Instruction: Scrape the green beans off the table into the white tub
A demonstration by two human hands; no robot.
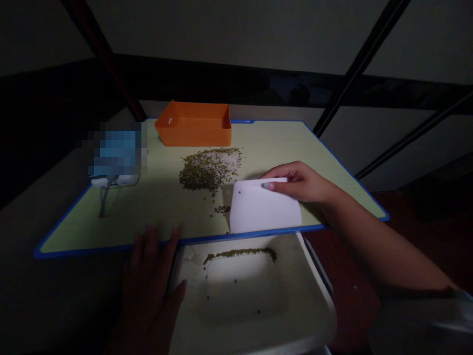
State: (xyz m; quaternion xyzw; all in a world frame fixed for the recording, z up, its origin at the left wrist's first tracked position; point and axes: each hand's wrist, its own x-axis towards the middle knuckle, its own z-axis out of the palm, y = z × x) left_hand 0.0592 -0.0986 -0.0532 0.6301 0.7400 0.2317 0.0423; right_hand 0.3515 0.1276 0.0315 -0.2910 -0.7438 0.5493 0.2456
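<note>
At the near edge of a green-topped table (pixel 148 212) with blue trim, a person's right hand (pixel 299 182) pinches a white plastic bench scraper (pixel 264 207) along its top edge, thumb and fingers closed on it, the blade standing on the table just beside the near rim. A heap of small green beans (pixel 209 170), paler grains along its far side, lies mid-table, just beyond the scraper, with a small cluster of beans (pixel 222 209) near the blade. The left hand (pixel 151 281), in deep shadow, hangs open with fingers spread, its fingertips at the near edge. Below that edge sits a white tray (pixel 240 291) holding a curved line of beans (pixel 240 254). An orange tray (pixel 194 125) stands at the far edge; a blurred blue object (pixel 116 153) occupies the left side.
</note>
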